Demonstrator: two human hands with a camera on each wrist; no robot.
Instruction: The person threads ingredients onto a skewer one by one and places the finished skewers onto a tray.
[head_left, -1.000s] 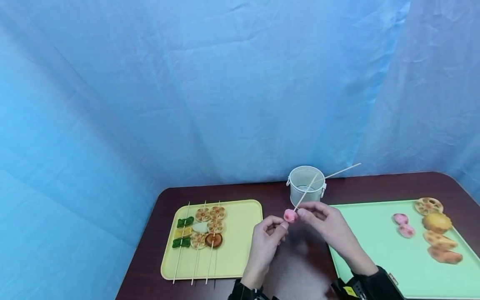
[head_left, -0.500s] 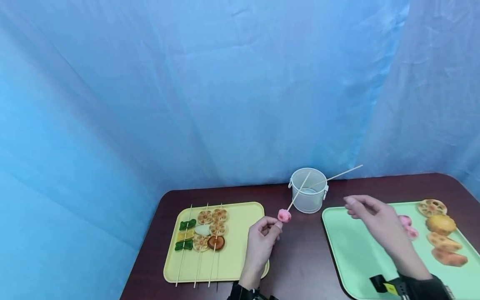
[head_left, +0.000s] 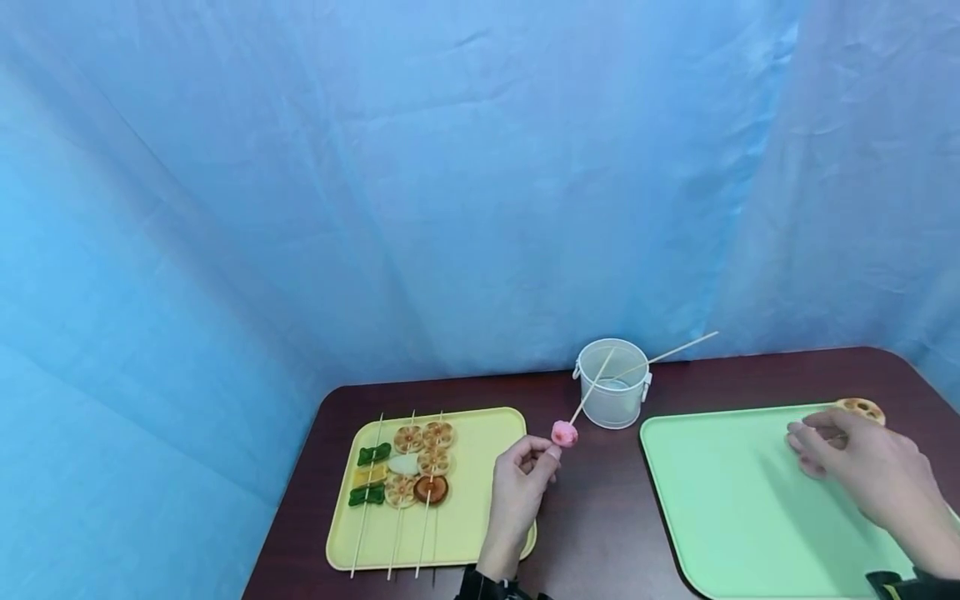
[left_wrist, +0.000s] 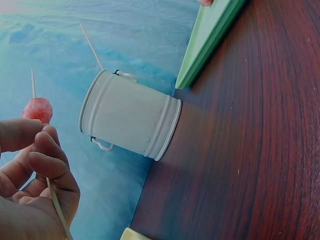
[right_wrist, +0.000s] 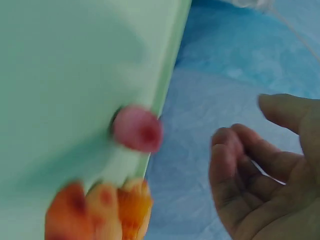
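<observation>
My left hand (head_left: 517, 500) grips a bamboo skewer (head_left: 592, 386) that carries a pink ball-shaped food piece (head_left: 565, 433) just above the fingertips. In the left wrist view, the skewer's lower end (left_wrist: 57, 210) runs down past the curled fingers, and the pink ball (left_wrist: 37, 110) sits over the thumb. Over the green tray (head_left: 735, 508) reaches my right hand (head_left: 870, 462), thumb apart from its bent fingers, holding nothing. Close to its fingertips lies a pink piece (right_wrist: 138, 129), partly covered by the hand in the head view.
A whitish bucket (head_left: 612, 404) with another skewer (head_left: 684, 346) leaning out stands between the trays. On the yellow tray (head_left: 487, 475) lie 3 filled skewers of lotus slices, mushroom and green pieces. A lotus slice (head_left: 862, 408) and orange-brown pieces (right_wrist: 70, 212) lie on the green tray.
My right hand has let go of the skewered pink ball and moved right, over the pink pieces on the green tray. My left hand still holds the skewer, slightly further left.
</observation>
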